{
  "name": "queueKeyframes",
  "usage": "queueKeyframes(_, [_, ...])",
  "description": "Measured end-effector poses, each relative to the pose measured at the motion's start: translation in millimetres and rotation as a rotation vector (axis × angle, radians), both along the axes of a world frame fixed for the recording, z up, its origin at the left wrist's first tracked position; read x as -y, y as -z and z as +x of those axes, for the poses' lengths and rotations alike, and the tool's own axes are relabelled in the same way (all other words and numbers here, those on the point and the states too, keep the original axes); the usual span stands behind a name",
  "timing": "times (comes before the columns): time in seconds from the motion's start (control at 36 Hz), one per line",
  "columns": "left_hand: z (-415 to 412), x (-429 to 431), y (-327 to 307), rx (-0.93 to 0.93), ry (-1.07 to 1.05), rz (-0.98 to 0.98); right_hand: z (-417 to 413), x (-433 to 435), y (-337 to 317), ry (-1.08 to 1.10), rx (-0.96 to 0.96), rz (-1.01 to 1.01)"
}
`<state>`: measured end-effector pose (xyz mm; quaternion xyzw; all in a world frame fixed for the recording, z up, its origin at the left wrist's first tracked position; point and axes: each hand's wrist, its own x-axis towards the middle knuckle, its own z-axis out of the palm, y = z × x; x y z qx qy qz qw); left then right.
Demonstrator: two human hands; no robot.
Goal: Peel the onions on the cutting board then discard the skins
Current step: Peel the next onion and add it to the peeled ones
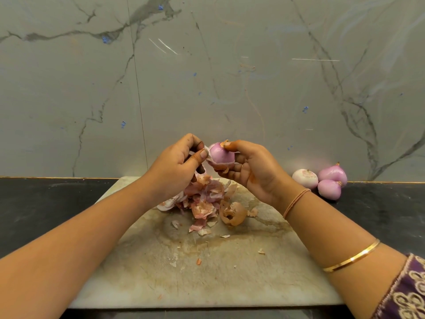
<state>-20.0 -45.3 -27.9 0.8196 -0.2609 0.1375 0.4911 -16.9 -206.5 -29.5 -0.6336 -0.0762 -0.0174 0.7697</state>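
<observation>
Right hand (250,171) grips onion (221,155); left hand (181,166) pinches its skin at 9 o'clock, above peel pile (202,199) on cutting board (207,272).

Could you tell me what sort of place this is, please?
Most likely a home kitchen: a worn cutting board lies on a dark countertop, a marble-look wall stands behind, and peeled onions sit aside.

purple onion (221,155), skin flap (207,148) raised at its left, held above the stained cutting board (207,277); loose skins (202,199) heaped on it; three peeled onions (329,189) beside its right edge.
</observation>
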Motion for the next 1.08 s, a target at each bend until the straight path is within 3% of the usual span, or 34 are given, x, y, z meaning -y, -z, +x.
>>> queueKeyframes(0.42, [4.3, 1.1, 4.2, 0.094, -0.03, 0.053, 1.4, -0.7, -3.5, 0.032, -0.093, 0.296])
queueKeyframes(0.61, [9.9, -3.4, 5.8, 0.148, -0.083, 0.073, 3.1, 14.6, -11.1, 0.178, -0.071, 0.494])
queueKeyframes(1.08, [15.6, -7.4, 8.6, 0.257, -0.193, 0.212, -1.9, 1.3, -4.7, -0.069, -0.114, 0.273])
